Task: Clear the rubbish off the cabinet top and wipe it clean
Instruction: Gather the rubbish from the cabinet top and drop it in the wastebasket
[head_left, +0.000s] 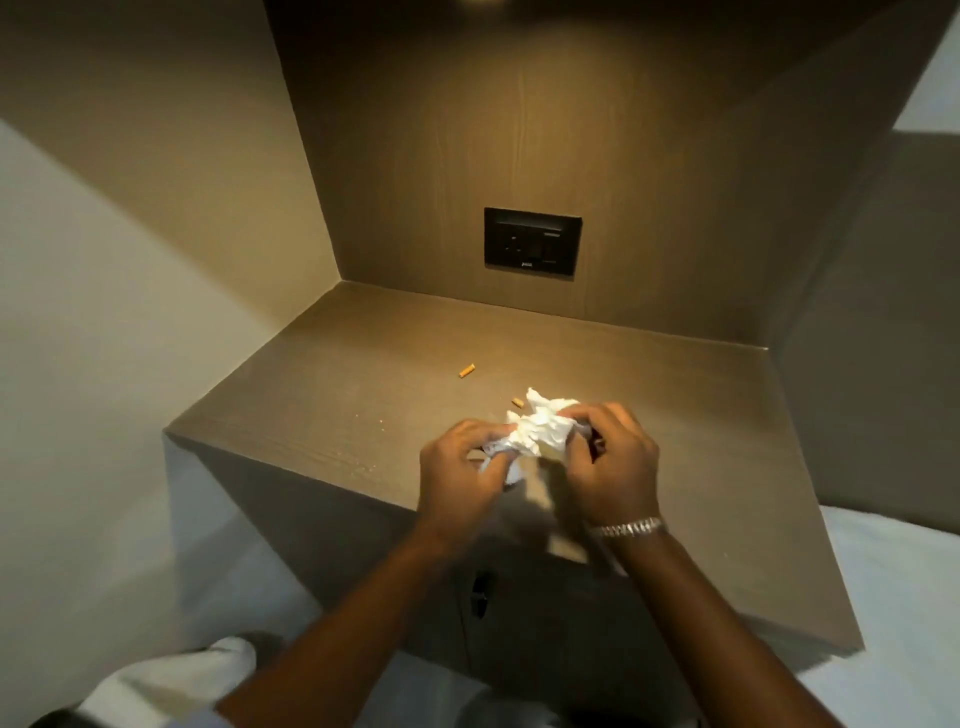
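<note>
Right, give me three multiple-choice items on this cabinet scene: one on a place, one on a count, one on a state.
1. Where is the black socket panel?
A. On the back wall above the cabinet top
B. On the cabinet door
C. On the floor

2. How many cigarette butts lie in plain view on the cabinet top?
A. None
B. Two
C. Five

3. What state is the white tissue in?
A. Folded flat
C. Lying untouched
B. Crumpled, held by both hands

Answers:
1 A, it sits in the wall panel.
2 B, one butt lies apart and another butt is beside the tissue.
3 B, the left hand and right hand grip it.
</note>
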